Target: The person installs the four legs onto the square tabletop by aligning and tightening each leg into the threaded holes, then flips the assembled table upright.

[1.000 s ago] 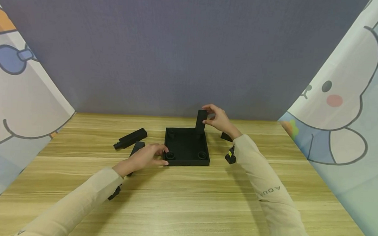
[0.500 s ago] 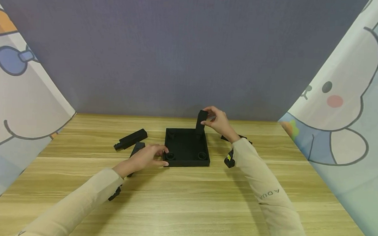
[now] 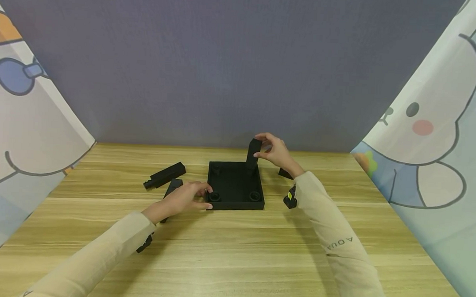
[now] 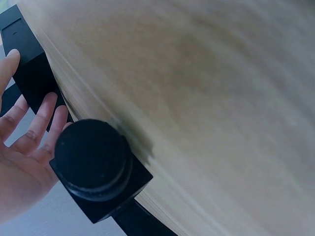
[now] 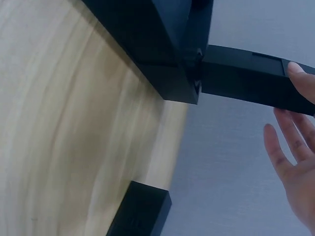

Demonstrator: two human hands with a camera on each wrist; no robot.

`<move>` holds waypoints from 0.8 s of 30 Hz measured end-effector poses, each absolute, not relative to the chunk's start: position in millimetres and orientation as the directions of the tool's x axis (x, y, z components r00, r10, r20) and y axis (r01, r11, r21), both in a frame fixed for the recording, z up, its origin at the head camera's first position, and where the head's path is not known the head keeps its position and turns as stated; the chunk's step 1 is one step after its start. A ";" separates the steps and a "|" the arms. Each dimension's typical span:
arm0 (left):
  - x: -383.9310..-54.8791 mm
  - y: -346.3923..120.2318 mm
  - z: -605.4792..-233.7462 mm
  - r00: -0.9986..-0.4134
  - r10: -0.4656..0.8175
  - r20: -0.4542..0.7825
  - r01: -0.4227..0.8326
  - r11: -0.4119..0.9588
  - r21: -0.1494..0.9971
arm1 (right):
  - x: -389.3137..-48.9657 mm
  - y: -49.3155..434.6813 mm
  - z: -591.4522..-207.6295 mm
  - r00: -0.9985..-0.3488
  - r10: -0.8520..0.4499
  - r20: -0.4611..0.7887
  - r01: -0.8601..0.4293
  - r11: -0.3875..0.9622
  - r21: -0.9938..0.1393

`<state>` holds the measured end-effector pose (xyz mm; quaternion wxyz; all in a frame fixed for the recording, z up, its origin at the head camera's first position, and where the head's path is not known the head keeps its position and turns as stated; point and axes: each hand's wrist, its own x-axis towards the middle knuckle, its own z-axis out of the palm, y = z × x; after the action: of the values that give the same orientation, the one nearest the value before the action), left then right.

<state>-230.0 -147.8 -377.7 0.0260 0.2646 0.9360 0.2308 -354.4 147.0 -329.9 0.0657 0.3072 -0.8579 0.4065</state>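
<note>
A black square tray-like base [image 3: 236,184] with raised edges and a round socket in its corners lies on the table. At its far right corner stands a black square post [image 3: 253,151], slightly tilted. My right hand [image 3: 277,151] pinches the post's upper part between thumb and fingers; the right wrist view shows the post [image 5: 246,73] meeting the base's corner. With thumb and fingers, my left hand [image 3: 186,197] holds the base at its near left corner. Whether the post's lower end sits inside the socket is hidden.
Left of the base lie a black post with a notched end [image 3: 165,175] and another post [image 3: 174,185], partly behind my left hand. A further black post [image 3: 285,172] lies partly behind my right wrist. Wrist-worn black devices [image 3: 290,199] sit below both hands.
The post has turned slightly about its length and leans a little more. My right wrist has rocked slightly back and forth. My left hand and the base have stayed in place.
</note>
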 end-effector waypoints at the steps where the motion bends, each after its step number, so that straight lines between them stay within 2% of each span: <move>1: -230.1 -147.9 -377.7 -0.859 0.507 0.073 0.483 0.753 0.446 | -354.8 147.5 -328.8 -0.801 -0.485 0.351 -0.579 0.477 -0.661; 8: -230.2 -148.1 -377.7 -0.856 0.512 0.075 0.488 0.751 0.446 | -353.5 148.9 -323.4 -0.798 -0.522 0.300 -0.564 0.473 -0.677; 19: -232.6 -149.4 -380.3 -0.854 0.514 0.083 0.494 0.751 0.438 | -351.6 145.8 -331.0 -0.836 -0.426 0.347 -0.540 0.521 -0.661; 24: -232.6 -149.1 -380.7 -0.854 0.514 0.084 0.494 0.749 0.442 | -351.4 145.1 -332.7 -0.834 -0.417 0.362 -0.545 0.518 -0.659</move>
<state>-232.6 -149.1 -380.7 0.0214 0.2696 0.9348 0.2301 -351.4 145.1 -332.7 0.0790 0.2771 -0.8677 0.4051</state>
